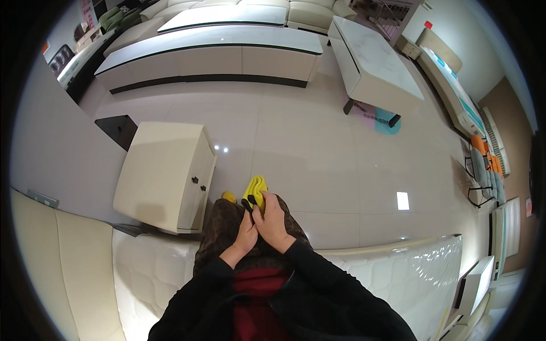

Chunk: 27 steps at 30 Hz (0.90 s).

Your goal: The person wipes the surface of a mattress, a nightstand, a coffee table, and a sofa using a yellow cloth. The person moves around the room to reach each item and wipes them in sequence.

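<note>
Over my lap, both hands hold a folded bright yellow cloth (257, 186) with dark edging. My right hand (271, 218) grips its right side, the thumb near the dark edge. From below and to the left, my left hand (246, 235) pinches the dark end, close against the right hand. The cloth's underside is hidden. Beyond my left knee, a small yellow object (229, 196) shows partly; I cannot tell what it is. My knees are in dark brown patterned trousers (222, 230).
I sit on a plastic-wrapped white mattress (396, 268) beside a cream headboard (81, 255). A cream two-door nightstand (162, 170) stands at left. Ahead are a long low cabinet (209, 62) and a marble-topped table (379, 59) on glossy floor tiles (307, 166). Rocking chairs (484, 170) stand at far right.
</note>
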Motion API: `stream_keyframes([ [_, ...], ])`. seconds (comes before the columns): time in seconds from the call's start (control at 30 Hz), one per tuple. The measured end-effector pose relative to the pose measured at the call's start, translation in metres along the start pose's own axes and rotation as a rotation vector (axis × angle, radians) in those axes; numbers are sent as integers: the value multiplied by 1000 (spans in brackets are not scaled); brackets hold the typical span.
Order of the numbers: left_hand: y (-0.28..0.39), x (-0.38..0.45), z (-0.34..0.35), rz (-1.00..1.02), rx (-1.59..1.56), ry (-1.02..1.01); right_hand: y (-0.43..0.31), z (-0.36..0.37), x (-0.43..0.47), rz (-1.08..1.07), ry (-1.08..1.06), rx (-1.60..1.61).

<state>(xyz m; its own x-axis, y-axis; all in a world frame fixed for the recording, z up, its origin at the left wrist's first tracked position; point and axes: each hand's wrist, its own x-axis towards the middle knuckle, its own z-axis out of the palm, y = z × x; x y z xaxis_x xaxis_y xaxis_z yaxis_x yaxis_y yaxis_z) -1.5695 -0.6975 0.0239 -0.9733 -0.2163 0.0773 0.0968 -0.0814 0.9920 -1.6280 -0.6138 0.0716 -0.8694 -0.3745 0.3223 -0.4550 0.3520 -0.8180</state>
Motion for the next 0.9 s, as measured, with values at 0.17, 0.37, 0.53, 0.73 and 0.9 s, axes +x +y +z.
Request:
stream_keyframes([
  [0.17,-4,-6,-8,-282,-352,56,6,2,-10,-38,-125,53],
  [0.37,-33,-5,-16,-564,-729,346,38,22,-26,-22,-350,98],
  [0.53,-60,-8,-39,-538,-794,455,45,25,-31,-69,-198,-126],
  [0.73,-78,-7,-49,-515,-982,281,64,23,-28,405,-350,-45],
  [0.9,-71,-6,-44,-559,-910,395,78,24,-39,617,-488,244],
])
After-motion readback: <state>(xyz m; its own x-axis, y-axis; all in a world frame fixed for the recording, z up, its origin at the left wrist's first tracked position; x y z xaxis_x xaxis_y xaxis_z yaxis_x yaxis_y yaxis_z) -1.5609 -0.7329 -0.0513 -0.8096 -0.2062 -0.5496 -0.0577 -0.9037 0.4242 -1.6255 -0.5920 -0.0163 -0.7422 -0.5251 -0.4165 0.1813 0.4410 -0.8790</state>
